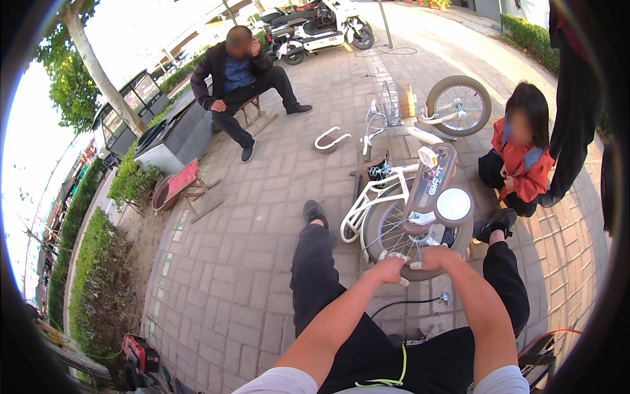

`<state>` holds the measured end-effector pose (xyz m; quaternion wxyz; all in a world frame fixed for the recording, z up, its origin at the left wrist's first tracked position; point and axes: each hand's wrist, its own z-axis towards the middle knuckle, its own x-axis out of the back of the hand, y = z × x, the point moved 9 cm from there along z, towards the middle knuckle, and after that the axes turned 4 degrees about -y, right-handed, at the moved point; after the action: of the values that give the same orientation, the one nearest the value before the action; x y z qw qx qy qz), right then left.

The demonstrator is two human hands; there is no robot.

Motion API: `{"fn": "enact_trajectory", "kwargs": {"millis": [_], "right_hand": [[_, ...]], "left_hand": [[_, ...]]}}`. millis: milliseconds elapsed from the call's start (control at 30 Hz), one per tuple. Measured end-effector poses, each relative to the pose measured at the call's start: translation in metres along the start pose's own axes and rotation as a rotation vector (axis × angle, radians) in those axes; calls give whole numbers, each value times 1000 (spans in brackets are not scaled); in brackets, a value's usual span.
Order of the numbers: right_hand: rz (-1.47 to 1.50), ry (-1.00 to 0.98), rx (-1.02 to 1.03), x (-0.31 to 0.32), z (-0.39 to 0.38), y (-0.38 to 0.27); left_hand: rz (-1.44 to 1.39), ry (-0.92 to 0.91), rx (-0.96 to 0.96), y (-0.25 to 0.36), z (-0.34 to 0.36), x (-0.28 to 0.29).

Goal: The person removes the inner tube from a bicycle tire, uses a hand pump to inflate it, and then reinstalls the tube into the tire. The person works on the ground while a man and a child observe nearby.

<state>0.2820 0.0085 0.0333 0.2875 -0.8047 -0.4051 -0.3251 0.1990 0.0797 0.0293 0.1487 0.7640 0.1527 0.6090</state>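
A cream bicycle (pixel 421 134) lies on its side before me, its rear wheel (pixel 374 226) between my legs and a brown chain guard (pixel 436 171) with a white disc on top. My left hand (pixel 392 268) grips the near part of the rear tyre, with pale coverings on some fingers. Close to its right, my right hand (pixel 430 260) is also closed on that tyre, thumb and fingers at the rim. Under them a black hose (pixel 400 303) with a metal fitting lies on the paving between my legs.
A seated person (pixel 239 79) is ahead left; a crouching person in red (pixel 522 164) and a standing person's leg (pixel 567 151) are at right. A folding stool (pixel 188 185), a white U-shaped part (pixel 331 139), parked scooters (pixel 321 26), hedges (pixel 92 276) and a red item (pixel 140 352) surround the paving (pixel 243 276).
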Motion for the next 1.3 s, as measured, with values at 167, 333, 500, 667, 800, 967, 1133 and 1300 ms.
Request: {"fn": "enact_trajectory", "kwargs": {"millis": [167,333,500,667,800,967,1133,1300], "right_hand": [[145,208,115,4,-20,-14],[156,566,107,43,-46,-2],[-126,439,44,15,-27,20],[-150,475,42,19,-18,-4],[-146,498,29,24,-20,0],[-76,336,-7,22,-7,20],[12,38,-58,9,7,19],[126,-46,-8,-3,11,-2]], "left_hand": [[-45,-72,67,6,3,-16],[-17,-82,140,-19,-8,-13],[159,32,240,-33,-22,1],[-37,-110,203,-1,-4,-15],[-30,-88,202,4,1,-5],[-136,-47,144,7,6,10],[-187,-55,159,-11,8,-2],[12,-56,142,-1,-4,4]]}}
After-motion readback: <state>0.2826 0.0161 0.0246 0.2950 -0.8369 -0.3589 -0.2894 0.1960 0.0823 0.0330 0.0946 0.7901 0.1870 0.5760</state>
